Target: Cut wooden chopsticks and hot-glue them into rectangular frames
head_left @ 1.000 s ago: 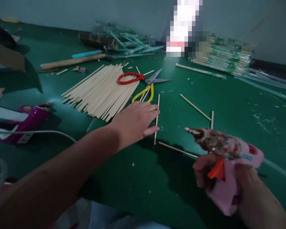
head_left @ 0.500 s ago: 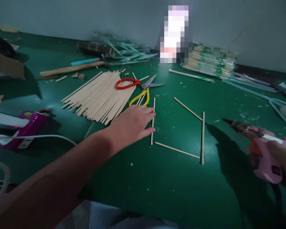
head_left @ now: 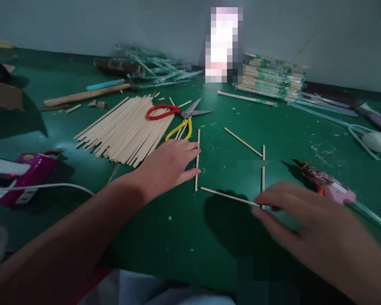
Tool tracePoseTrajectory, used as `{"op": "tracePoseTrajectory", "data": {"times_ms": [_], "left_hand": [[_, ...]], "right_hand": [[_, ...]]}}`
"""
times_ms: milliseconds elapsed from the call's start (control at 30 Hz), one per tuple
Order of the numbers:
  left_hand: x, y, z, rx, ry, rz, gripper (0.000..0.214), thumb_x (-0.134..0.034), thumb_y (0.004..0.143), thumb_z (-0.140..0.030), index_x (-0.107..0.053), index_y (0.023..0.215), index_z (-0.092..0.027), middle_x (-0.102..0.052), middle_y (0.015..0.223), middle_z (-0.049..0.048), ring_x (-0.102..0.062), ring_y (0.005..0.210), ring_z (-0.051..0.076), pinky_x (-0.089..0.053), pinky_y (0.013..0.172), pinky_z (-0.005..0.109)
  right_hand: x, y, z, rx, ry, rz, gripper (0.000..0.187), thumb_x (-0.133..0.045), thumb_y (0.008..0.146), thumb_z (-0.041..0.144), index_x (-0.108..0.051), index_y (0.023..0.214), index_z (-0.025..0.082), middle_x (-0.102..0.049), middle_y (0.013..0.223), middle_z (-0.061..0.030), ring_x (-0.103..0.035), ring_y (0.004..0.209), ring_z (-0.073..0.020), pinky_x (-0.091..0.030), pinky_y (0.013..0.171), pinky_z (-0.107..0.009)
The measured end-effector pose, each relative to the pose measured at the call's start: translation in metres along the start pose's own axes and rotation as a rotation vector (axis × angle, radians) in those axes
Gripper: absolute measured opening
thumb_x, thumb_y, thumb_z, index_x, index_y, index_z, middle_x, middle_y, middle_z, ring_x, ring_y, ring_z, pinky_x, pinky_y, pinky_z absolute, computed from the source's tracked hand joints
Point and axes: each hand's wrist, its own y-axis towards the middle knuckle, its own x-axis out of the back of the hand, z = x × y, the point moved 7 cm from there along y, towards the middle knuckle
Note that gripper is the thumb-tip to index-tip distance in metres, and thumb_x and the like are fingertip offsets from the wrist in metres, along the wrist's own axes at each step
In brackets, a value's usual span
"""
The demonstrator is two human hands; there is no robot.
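My left hand lies palm down with its fingers stretched out, fingertips and thumb touching the left upright wooden stick. My right hand, a little blurred, reaches in from the right with thumb and forefinger apart. Its fingertips are at the corner where the lower stick meets the right stick. An upper stick slants down to the right stick. The four-sided outline has gaps at its left corners. A pink glue gun lies on its side beyond my right hand, partly hidden by it.
A bundle of loose sticks lies at the left, with red-and-yellow-handled scissors partly over it. A purple device with a white cable is at far left. Wrapped chopstick packs, a hammer and a pixelated bright screen are at the back.
My right hand has let go of the glue gun, now lying on the table, and moved left to the lower right corner of the sticks. My left hand stays put; the view has shifted slightly.
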Motion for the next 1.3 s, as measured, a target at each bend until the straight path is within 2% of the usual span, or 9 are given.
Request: {"op": "tracePoseTrajectory", "data": {"times_ms": [67, 133, 300, 633, 1300], "left_hand": [[0.0, 0.0, -0.001, 0.001, 0.003, -0.01, 0.046, -0.053, 0.088, -0.041, -0.054, 0.124, -0.012, -0.055, 0.13, 0.0109, -0.048, 0.12, 0.024, -0.036, 0.101, 0.038], [0.0, 0.0, -0.002, -0.003, 0.006, -0.015, 0.046, -0.052, 0.088, -0.04, -0.054, 0.124, -0.012, -0.055, 0.13, 0.0112, -0.048, 0.12, 0.025, -0.036, 0.101, 0.038], [-0.001, 0.0, -0.002, -0.008, 0.003, -0.018, 0.046, -0.051, 0.089, -0.041, -0.054, 0.124, -0.012, -0.054, 0.13, 0.0111, -0.048, 0.12, 0.025, -0.037, 0.099, 0.038], [-0.003, 0.001, -0.003, -0.013, 0.012, -0.01, 0.045, -0.049, 0.09, -0.041, -0.053, 0.125, -0.012, -0.053, 0.131, 0.0115, -0.048, 0.119, 0.025, -0.036, 0.098, 0.038], [-0.004, 0.003, -0.002, -0.025, 0.009, -0.008, 0.045, -0.048, 0.089, -0.043, -0.054, 0.124, -0.014, -0.053, 0.13, 0.011, -0.048, 0.119, 0.026, -0.037, 0.097, 0.04]], "right_hand": [[-0.013, 0.023, 0.027, 0.117, -0.008, -0.014, 0.016, -0.051, 0.088, 0.028, -0.065, 0.091, 0.019, -0.066, 0.089, -0.0056, -0.062, 0.076, -0.0188, -0.049, 0.064, -0.031], [-0.026, 0.034, 0.039, 0.185, -0.015, -0.001, 0.016, -0.051, 0.088, 0.025, -0.066, 0.09, 0.018, -0.066, 0.088, -0.0057, -0.061, 0.078, -0.0198, -0.048, 0.066, -0.033], [-0.042, 0.034, 0.033, 0.188, -0.036, -0.016, 0.015, -0.052, 0.088, 0.021, -0.067, 0.09, 0.016, -0.065, 0.081, -0.005, -0.06, 0.073, -0.0191, -0.046, 0.062, -0.032], [-0.044, 0.034, 0.038, 0.235, -0.003, -0.094, 0.02, -0.049, 0.088, 0.013, -0.069, 0.09, 0.014, -0.065, 0.078, -0.0054, -0.058, 0.072, -0.0176, -0.045, 0.061, -0.029], [-0.047, 0.034, 0.039, 0.28, -0.021, -0.116, 0.016, -0.053, 0.087, 0.013, -0.068, 0.09, 0.013, -0.065, 0.078, -0.0056, -0.055, 0.071, -0.0175, -0.043, 0.061, -0.03]]}}
